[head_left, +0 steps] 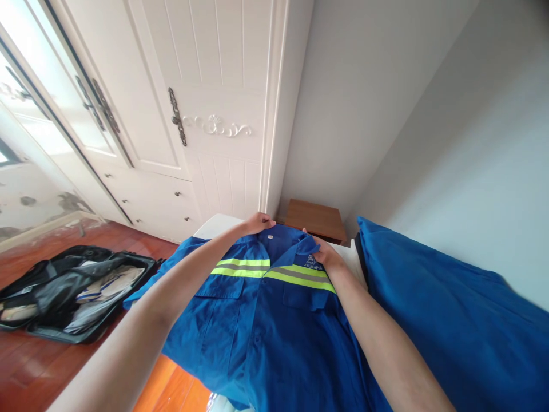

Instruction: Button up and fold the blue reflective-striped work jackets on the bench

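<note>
A blue work jacket [257,332] with yellow-and-grey reflective bands lies spread out, front side up, its collar at the far end. My left hand [259,222] is closed on the collar's left side, fingers pinched on the cloth. On the other side of the collar, my right hand [328,254] grips the fabric near the white printed lettering, its thumb and fingers closed on it. A small white label shows inside the neck. The jacket's left sleeve, as I see it, hangs out past my left forearm; my right forearm partly covers the other side.
An open suitcase [77,297] full of clothes lies on the reddish wooden floor [26,372] at left. White wardrobes [223,86] stand ahead. A brown wooden nightstand [315,216] sits in the corner. Blue fabric [450,297] is heaped along the wall at right.
</note>
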`<state>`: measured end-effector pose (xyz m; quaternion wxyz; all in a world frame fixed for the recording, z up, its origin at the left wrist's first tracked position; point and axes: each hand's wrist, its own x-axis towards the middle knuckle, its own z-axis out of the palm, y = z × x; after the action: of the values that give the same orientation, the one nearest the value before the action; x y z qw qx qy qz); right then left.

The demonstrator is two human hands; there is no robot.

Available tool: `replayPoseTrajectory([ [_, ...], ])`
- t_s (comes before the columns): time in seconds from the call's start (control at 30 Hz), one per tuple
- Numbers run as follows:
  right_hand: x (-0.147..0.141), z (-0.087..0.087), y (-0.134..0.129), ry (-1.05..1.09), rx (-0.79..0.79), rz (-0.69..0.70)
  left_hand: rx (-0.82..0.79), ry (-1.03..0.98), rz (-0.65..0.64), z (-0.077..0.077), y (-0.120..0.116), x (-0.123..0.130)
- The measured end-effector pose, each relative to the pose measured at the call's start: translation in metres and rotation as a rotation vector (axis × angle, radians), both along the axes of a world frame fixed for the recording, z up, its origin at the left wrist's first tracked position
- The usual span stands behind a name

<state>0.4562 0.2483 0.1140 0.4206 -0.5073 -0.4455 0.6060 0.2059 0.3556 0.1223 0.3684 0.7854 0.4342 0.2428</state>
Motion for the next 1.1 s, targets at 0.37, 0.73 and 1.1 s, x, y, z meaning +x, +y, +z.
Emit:
replayPoseTrajectory([
  [0.37, 0.033, -0.003, 0.015, -0.275, -0.012, -0.196, 0.003, 0.191, 0.118, -0.010, -0.011, -0.063],
  [0.73, -0.009, -0.044, 0.008, -0.667, 0.208, -0.094, -0.107, 0.029, 0.131, -0.036, -0.047, -0.098],
  [1.1, -0.002, -0.028, 0.014, -0.501, 0.107, 0.287, -0.107, 0.027, 0.094, -0.020, -0.039, -0.096],
])
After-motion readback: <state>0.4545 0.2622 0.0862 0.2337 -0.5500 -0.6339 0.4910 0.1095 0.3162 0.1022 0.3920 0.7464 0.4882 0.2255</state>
